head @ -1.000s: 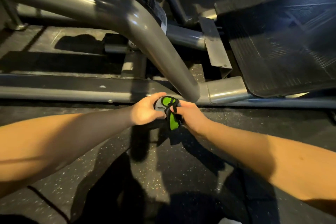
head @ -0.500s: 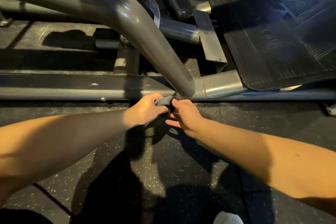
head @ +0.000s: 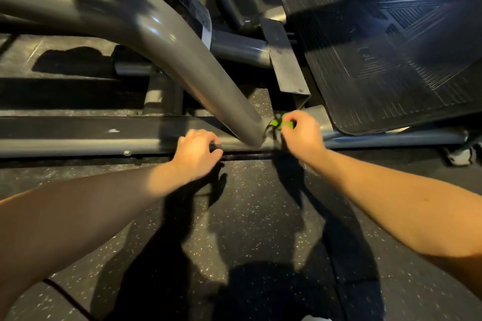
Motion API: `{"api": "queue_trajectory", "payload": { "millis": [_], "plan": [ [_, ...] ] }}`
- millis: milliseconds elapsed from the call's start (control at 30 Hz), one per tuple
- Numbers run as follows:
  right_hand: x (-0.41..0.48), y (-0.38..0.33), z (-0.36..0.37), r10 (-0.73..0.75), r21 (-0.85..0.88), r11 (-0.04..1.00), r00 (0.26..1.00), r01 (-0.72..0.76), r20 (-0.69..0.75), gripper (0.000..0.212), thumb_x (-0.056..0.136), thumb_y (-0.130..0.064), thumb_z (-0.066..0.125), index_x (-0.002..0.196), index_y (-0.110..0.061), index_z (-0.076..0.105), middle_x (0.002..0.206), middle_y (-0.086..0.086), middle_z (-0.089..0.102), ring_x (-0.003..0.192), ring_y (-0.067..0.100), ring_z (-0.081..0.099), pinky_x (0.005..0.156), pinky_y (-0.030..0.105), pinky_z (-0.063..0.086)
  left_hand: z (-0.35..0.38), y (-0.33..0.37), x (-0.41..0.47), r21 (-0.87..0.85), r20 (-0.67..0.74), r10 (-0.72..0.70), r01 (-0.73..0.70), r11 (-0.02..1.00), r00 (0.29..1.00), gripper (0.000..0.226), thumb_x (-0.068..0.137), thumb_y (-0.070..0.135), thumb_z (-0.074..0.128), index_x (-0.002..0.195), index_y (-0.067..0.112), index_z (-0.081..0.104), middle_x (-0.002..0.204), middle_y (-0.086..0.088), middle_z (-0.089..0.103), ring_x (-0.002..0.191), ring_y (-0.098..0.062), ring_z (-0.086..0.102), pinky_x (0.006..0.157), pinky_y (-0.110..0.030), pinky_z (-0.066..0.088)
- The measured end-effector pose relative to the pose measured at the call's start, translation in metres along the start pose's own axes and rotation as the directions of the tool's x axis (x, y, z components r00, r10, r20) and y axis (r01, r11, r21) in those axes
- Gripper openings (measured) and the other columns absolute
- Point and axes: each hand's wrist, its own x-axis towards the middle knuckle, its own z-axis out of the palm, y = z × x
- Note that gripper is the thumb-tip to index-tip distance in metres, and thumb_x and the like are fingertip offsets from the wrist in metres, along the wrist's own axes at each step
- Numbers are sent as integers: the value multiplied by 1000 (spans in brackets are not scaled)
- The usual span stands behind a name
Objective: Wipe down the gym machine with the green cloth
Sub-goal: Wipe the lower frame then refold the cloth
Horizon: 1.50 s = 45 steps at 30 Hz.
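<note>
The gym machine's thick grey tube slopes down to a low grey frame rail on the floor. My right hand pinches the green cloth just right of the tube's foot; the cloth is bunched against the joint there, and a dark part of it hangs below my fingers. My left hand rests on the rail left of the tube's foot with its fingers curled. A small dark bit shows between its thumb and fingers; I cannot tell what it is.
A black ribbed footplate rises at the right, above a metal bracket. Further grey bars cross behind the tube. Speckled black rubber flooring lies under my arms. A shoe shows at the right edge.
My hands have parted. The right hand carried the cloth up and right to the tube's foot, while the left hand moved onto the rail. The camera moved closer.
</note>
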Motion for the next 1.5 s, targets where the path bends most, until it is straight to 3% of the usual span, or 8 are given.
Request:
{"api": "queue_trajectory", "payload": {
  "millis": [67,167,333,533,833,1100,1367,1500],
  "plan": [
    [32,27,-12,-172,-331,933,983,141,-64,21,85,-2,65,72,-18,64,81,4,58,77,21,56,72,32,43,5,-14,12,183,-67,-16,29,983,998,33,93,41,66,120,21,66,125,-6,61,121,-29,45,104,-44,38],
    [55,65,1,-136,-561,823,990,94,-34,24,79,0,72,77,-24,68,96,14,58,90,36,61,75,41,50,10,-27,25,328,-95,-86,113,938,992,46,90,52,67,126,23,63,134,-8,53,129,-31,39,108,-45,34],
    [24,59,21,-313,-536,698,875,475,369,26,84,-2,71,110,-5,73,119,19,53,108,40,46,93,48,49,17,-39,31,448,-145,-61,121,886,988,51,89,54,67,132,27,62,133,-4,53,125,-28,42,102,-43,38],
    [78,51,1,-124,-594,787,985,170,117,25,94,-3,57,117,-8,67,130,20,50,122,34,43,99,42,39,18,-47,34,427,-144,-31,91,900,989,44,86,45,73,127,29,65,126,-4,56,118,-29,48,96,-44,42],
    [-42,37,47,-142,-296,933,966,203,216,14,92,-8,63,85,-10,74,95,3,56,98,24,55,96,34,44,1,-45,27,420,-90,-11,48,906,996,45,91,43,67,133,27,61,134,-3,52,123,-27,45,97,-40,38],
    [-78,-55,93,-225,50,974,962,220,155,14,94,-9,68,106,-11,75,108,-1,57,97,4,52,89,-5,29,-24,-79,26,357,-118,-102,138,924,988,46,90,47,66,125,18,59,133,-8,49,126,-31,41,100,-45,40],
    [-50,-104,162,-273,-182,938,953,295,134,29,92,-4,65,121,-6,69,129,11,57,120,28,50,103,36,45,-55,-130,6,399,-176,-219,274,875,960,57,91,54,64,131,13,55,137,-13,52,125,-34,47,97,-45,41],
    [-44,-98,171,-304,-505,748,899,430,314,62,84,-13,74,142,-5,54,145,13,52,129,34,46,99,42,48,-63,-145,-1,400,-198,-259,319,859,945,58,91,56,63,131,14,55,136,-13,53,124,-34,48,97,-45,41]
  ]
}}
